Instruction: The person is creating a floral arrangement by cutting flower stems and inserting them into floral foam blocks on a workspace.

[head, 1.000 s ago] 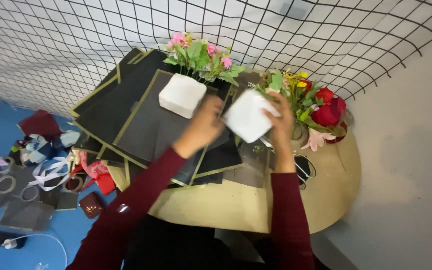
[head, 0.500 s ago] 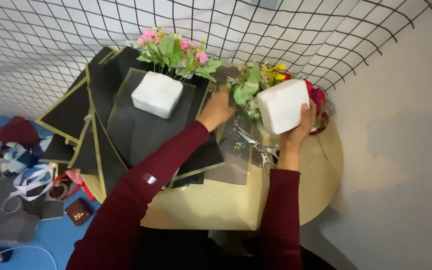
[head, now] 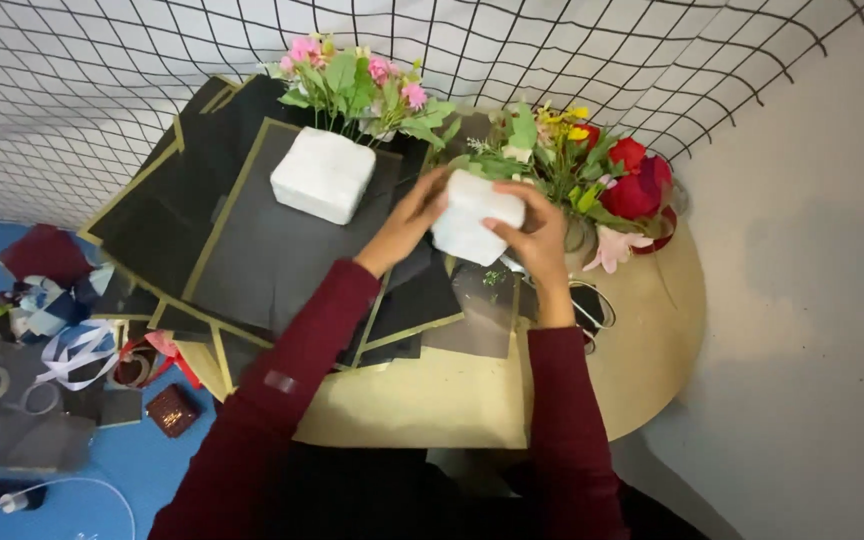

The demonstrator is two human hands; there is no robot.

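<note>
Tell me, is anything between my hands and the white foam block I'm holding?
Nothing visible. The left hand and right hand both grip the white foam block directly, above the black paper sheets. The flower bunch stands just behind it, not between.

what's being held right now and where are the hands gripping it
A white foam block, held between both hands: the left hand grips its left side, the right hand wraps its right side, fingers over the front.

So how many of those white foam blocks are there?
2. One white foam block rests on the black paper sheets; the other is held between the left hand and right hand. More may be hidden.
</note>
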